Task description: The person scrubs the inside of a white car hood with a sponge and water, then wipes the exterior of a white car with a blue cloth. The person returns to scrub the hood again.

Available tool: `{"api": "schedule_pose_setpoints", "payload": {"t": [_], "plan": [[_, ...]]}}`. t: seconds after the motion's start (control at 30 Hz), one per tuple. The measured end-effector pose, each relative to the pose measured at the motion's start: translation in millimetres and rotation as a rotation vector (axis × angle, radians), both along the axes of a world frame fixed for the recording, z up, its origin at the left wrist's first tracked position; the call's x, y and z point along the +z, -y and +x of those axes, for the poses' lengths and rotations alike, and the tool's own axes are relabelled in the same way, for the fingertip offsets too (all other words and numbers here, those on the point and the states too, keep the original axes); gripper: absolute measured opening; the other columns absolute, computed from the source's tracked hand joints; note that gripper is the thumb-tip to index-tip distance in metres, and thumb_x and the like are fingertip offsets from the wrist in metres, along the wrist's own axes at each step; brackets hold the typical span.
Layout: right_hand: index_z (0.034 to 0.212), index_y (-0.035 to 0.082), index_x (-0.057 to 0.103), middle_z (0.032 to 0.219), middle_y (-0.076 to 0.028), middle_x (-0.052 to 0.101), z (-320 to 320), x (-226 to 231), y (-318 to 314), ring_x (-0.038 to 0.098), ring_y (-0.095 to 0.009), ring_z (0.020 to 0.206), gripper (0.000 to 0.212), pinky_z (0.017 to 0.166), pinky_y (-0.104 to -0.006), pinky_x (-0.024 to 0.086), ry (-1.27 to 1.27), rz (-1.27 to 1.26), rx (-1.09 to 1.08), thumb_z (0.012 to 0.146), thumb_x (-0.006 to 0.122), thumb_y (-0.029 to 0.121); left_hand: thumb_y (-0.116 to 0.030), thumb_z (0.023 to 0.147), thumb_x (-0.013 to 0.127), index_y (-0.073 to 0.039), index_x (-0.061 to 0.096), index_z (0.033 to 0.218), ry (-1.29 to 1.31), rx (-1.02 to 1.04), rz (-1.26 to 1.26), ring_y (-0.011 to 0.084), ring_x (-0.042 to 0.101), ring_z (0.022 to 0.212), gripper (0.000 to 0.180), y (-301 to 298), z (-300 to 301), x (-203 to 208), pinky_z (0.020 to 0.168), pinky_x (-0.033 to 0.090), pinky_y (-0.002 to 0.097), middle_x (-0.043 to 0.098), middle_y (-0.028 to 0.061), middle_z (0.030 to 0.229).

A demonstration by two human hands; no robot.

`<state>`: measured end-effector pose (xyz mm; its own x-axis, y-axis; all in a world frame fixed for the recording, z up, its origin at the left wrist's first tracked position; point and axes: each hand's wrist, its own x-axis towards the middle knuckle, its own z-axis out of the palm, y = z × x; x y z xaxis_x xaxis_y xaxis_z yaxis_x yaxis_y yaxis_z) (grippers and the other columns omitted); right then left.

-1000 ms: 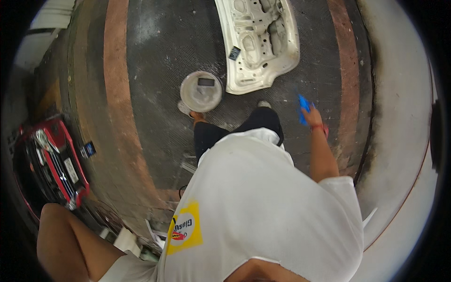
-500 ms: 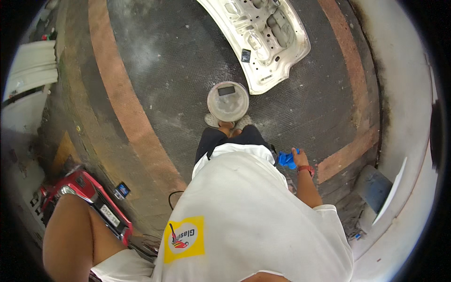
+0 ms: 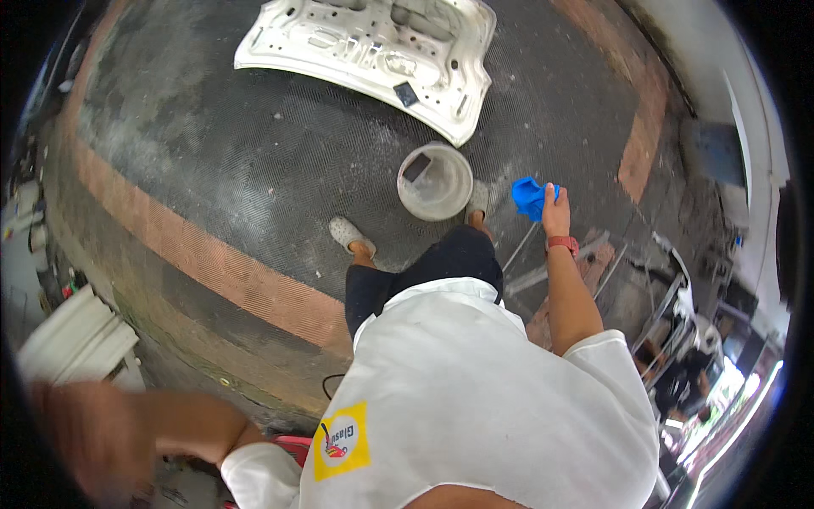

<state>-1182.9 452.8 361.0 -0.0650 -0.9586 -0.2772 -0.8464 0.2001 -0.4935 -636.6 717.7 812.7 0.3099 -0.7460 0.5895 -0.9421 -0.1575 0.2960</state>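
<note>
My right hand (image 3: 556, 210), a red watch on its wrist, is closed on a crumpled blue cloth-like piece (image 3: 528, 198), held out to the right of a round bucket (image 3: 434, 204). A dark flat rectangle (image 3: 416, 167) shows inside the bucket's left part. Smeared by motion at the lower left is my left hand (image 3: 93, 441); its fingers cannot be made out. Ahead, a white car lid panel (image 3: 365, 55) lies with its ribbed inner side up, a dark square piece (image 3: 406, 94) resting on its near right part.
My feet stand beside the bucket on dark textured floor with a reddish band (image 3: 203, 263). Metal stand bars (image 3: 610, 276) rise at the right, near a grey-blue board (image 3: 716, 154) by the wall. Pale panels (image 3: 80, 339) lie at the left. Another person (image 3: 682, 382) is at the far right.
My body has turned left and my feet have stepped apart. My right hand has reached forward with the blue piece. My left arm has swung out, its hand now in view.
</note>
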Motion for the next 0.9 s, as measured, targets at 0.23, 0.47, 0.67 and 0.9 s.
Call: {"api": "schedule_pose_setpoints", "payload": {"t": [0.23,0.47,0.67,0.9], "plan": [[0.128,-0.006,0.063,0.125,-0.029,0.071,35,13,-163,0.069,-0.044,0.116,0.061,0.103,-0.0492,0.05,0.058,-0.01,-0.491,0.11,0.054,0.052,-0.043,0.103,0.072,-0.008,0.063,0.149,-0.62,-0.095,0.92,0.0386,0.059,0.142,0.058,-34,113,-335,0.119,0.045,0.048,0.064,0.0205,0.15],[0.133,0.0,0.065,0.124,-0.012,0.07,108,26,-230,0.066,-0.022,0.111,0.048,0.1,-0.0385,0.051,0.646,0.053,-0.931,0.11,0.062,0.042,-0.048,0.098,0.073,-0.009,0.069,0.141,-0.541,-0.551,1.751,0.0416,0.059,0.14,0.058,-125,71,-500,0.116,0.047,0.05,0.064,0.0221,0.149],[0.116,-0.003,0.071,0.11,-0.013,0.072,158,-48,-224,0.067,-0.022,0.099,0.042,0.092,-0.0384,0.052,0.492,0.121,-0.769,0.105,0.068,0.038,-0.02,0.088,0.071,-0.004,0.08,0.109,-0.055,-0.873,2.071,0.0433,0.071,0.118,0.028,-91,57,-519,0.1,0.058,0.0526,0.075,0.0237,0.125],[0.146,-0.009,0.059,0.143,-0.033,0.063,174,-162,-150,0.063,-0.043,0.133,0.072,0.114,-0.046,0.046,0.286,0.372,-0.748,0.102,0.069,0.048,-0.024,0.083,0.076,-0.01,0.084,0.099,-0.088,-0.997,2.098,0.0398,0.074,0.105,0.022,25,77,-416,0.094,0.059,0.049,0.077,0.021,0.109]]}}
